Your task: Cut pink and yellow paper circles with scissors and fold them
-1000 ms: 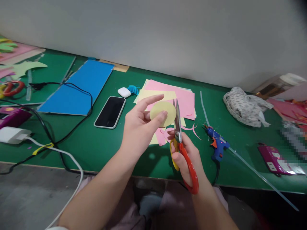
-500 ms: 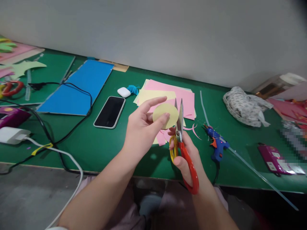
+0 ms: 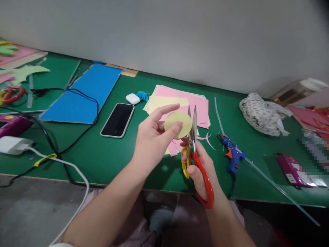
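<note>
Over to the right it goes: the pale yellow paper disc [image 3: 181, 116] has slid across compared with a second ago, and the left hand [image 3: 151, 139] with it. The scissors [image 3: 192, 145] have changed too, their blades now parted wider, while half a second back they stood almost the same.

The left hand pinches the disc, thumb flat on its face, index finger stretched out past its upper edge. And the right hand [image 3: 208, 165] is wrapped round the scissors, thumb through the smooth red loop, fingers at the yellow one. The disc sits in the air between the hands, its right edge up against the shiny, tapering metal blades; whether it lies between them, I can't tell.

Below, a fanned stack of paper [image 3: 197, 106], flat pink and yellow sheets with crisp corners, and thin curled pink slivers [image 3: 210, 141] beside it. All on the smooth green table [image 3: 113, 157]! To the left, a glossy black phone [image 3: 117, 120] with a pale rim; to the right, a blue plastic glue gun [image 3: 233, 158], then a crumpled, speckled cloth [image 3: 263, 115].
</note>
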Motion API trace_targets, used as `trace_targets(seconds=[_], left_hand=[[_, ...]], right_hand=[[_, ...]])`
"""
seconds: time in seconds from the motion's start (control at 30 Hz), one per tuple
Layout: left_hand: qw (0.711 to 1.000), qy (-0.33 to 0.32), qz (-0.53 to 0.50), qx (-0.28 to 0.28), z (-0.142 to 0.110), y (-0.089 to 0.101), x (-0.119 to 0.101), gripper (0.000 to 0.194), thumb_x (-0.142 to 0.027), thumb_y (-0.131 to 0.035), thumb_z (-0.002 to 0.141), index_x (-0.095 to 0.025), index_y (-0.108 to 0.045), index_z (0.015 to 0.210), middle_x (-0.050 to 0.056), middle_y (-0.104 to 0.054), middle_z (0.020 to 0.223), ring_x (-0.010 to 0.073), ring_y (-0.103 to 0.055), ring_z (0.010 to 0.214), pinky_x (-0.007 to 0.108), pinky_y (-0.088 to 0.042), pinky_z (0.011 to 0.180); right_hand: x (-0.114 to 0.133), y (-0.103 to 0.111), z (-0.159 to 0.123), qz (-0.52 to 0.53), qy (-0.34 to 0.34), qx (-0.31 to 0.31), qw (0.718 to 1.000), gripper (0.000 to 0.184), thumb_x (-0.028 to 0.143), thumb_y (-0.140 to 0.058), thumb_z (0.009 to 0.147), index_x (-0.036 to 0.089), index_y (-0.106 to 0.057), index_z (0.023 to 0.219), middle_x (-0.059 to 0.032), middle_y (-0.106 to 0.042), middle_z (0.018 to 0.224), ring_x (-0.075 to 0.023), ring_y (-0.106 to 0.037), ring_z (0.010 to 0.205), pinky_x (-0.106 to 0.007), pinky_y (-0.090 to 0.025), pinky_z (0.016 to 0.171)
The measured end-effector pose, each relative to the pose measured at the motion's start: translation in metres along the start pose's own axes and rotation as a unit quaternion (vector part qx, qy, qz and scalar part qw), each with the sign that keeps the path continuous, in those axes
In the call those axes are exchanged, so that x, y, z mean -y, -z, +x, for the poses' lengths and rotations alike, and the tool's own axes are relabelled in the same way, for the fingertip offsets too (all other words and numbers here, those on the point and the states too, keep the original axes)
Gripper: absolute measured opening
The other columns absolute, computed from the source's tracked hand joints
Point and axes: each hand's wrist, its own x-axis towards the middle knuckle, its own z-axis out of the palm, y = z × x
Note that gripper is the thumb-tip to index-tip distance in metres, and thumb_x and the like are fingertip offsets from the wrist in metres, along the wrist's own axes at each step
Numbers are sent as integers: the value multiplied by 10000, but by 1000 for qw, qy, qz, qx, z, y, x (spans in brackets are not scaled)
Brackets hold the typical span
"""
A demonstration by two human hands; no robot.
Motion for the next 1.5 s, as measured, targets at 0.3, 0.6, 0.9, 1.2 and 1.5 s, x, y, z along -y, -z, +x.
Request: trace_targets(seconds=[0.3,0.6,0.9,1.2,1.5], left_hand=[[999,-20,28,-4,-1,1,-1,357,-209,-768,785,-228,-725,1139,-18,-752,730,111,-677,603,201,-569,568],[999,-19,37,-3,-1,1,-1,351,-211,-761,796,-228,-719,1144,-19,-752,744,115,-687,627,216,-600,610],[999,-21,33,19,-1,2,2,373,-237,-738,825,-216,-693,1194,6,-757,759,131,-689,619,238,-600,600],[999,-19,26,15,-2,1,0,363,-224,-747,813,-215,-704,1173,-7,-747,740,112,-675,605,201,-582,573],[999,-19,25,9,-2,1,0,345,-217,-759,803,-235,-721,1145,-10,-750,743,114,-671,613,212,-576,578]], right_hand=[[3,1,1,-15,-5,2,1000,743,775,-648,756,216,-577,1241,-64,-551,929,-211,-547,831,-263,-364,489],[3,1,1,-28,7,-10,1000,768,783,-649,747,207,-591,1252,-50,-539,876,-242,-567,899,-295,-432,581],[-2,2,4,-46,32,-6,998,801,819,-648,703,227,-578,1238,-40,-525,896,-241,-565,892,-383,-497,784],[0,1,2,-34,9,-7,999,819,815,-650,709,210,-583,1256,-60,-545,917,-247,-579,897,-331,-485,655],[0,-1,0,-27,1,-7,1000,816,802,-634,741,213,-576,1302,-69,-562,945,-217,-554,829,-307,-445,584]])
